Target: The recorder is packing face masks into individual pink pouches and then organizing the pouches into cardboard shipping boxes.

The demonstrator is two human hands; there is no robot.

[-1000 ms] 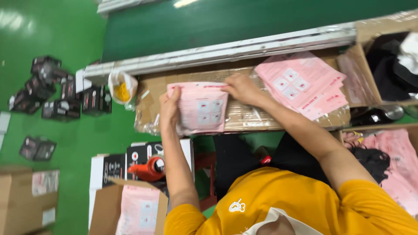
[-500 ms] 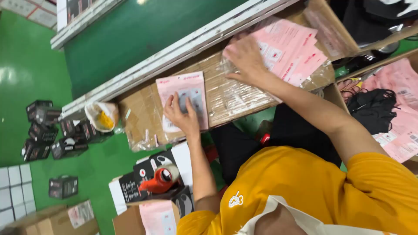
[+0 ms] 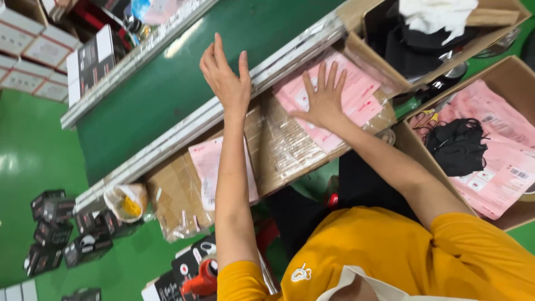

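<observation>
Nearest to you, a red tape gun is lying on a box beside your left elbow, and small black boxes are sitting scattered on the green floor off to the side.

Further out, the cardboard-covered surface is carrying a pink mailer, which is lying flat beneath your left forearm; the arm is crossing above it and hiding its middle. Beside it, toward the floor side, a small bag with something yellow inside is resting near the edge of the surface.

Your right hand is lying flat on a stack of pink mailers, fingers spread wide and pressing down, gripping nothing. To its right, an open carton is holding more pink mailers and a black garment, and another carton beyond it is holding dark and white cloth.

Your left hand is hovering open and empty, reaching past the metal rail over the green belt. It is well apart from the pink mailer behind it.

Farthest off, past the belt, black boxes and white boxes are standing stacked.
</observation>
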